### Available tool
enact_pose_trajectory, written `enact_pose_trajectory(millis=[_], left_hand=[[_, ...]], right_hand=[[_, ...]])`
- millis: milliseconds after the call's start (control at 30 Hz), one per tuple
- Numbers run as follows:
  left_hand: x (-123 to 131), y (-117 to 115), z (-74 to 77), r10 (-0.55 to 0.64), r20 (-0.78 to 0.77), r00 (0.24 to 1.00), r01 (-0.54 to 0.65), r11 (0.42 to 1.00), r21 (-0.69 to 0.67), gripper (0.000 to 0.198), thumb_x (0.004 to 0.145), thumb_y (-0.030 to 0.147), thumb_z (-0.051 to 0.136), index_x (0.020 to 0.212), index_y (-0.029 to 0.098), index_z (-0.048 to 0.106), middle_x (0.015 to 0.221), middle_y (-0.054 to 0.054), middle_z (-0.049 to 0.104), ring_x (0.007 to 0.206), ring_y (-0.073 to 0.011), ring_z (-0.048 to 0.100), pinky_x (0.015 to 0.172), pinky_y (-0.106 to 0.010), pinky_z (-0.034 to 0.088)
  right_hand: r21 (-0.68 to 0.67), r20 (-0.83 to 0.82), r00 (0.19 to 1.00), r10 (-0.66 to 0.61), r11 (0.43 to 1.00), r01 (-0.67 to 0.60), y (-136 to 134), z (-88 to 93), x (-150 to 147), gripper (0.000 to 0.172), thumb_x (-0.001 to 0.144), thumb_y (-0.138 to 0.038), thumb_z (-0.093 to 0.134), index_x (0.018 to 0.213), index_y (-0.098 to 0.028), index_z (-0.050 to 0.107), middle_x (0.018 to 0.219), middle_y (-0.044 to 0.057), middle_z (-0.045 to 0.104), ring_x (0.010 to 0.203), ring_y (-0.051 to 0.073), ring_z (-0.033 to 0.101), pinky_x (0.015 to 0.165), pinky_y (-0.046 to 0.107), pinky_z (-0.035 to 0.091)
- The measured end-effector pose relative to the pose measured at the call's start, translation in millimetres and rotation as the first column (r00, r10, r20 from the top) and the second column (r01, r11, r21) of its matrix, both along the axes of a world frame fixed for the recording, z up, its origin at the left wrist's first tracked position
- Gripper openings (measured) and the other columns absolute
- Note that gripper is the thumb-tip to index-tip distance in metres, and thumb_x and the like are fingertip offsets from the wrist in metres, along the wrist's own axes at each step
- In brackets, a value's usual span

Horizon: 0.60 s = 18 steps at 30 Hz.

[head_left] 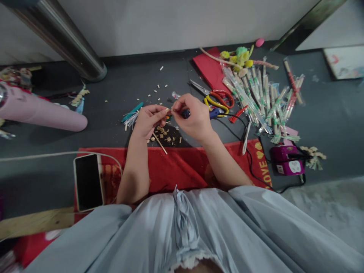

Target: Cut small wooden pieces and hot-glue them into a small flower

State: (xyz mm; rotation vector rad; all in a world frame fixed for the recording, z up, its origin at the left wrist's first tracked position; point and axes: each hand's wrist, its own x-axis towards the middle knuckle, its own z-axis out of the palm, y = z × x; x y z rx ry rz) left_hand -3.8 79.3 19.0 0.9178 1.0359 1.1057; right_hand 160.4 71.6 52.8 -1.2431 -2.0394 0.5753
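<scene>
While the left hand and right hand are pinching an indistinct tiny piece, 1 thin stick is slanting toward the red cloth, nearer the left hand.

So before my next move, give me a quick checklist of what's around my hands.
1. Fingertips of left hand and right hand close together: ok.
2. Firm grip on a piece: cannot tell, too small.
3. Thin stick held: cannot tell, left hand hides one end.
4. Surface free of scraps: not ok.
5. Red-handled scissors outside the grip: ok.
6. Phone away from fingers: ok.
</scene>
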Motion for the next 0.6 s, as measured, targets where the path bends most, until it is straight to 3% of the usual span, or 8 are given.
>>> enact_pose_trajectory(millis=[367,600], left_hand=[[0.0,-0.2,-0.5,-0.049,0.019,0.999,0.048,0.999,0.019,0.036,0.052,0.044,0.085,0.067,0.016,0.069,0.056,0.002,0.064,0.04,-0.0035,0.051,0.038,-0.015,0.039],[-2.8,0.4,-2.5,-0.065,-0.015,0.998,0.065,0.998,0.004,0.033,0.056,0.042,0.084,0.065,0.015,0.067,0.056,0.002,0.064,0.039,-0.0031,0.05,0.037,-0.014,0.039]], right_hand=[[-0.018,0.099,0.994,0.036,0.999,-0.035,0.0,-0.5,-0.4,0.013,0.09,-0.019,0.043,0.096,-0.018,0.055,0.096,0.006,0.062,0.092,0.016,0.058,0.083,0.032,0.047],[-0.038,0.006,0.999,0.035,0.999,-0.034,0.6,-4.5,0.3,0.01,0.087,-0.018,0.047,0.093,-0.018,0.055,0.094,0.004,0.064,0.086,0.013,0.059,0.081,0.029,0.047]])
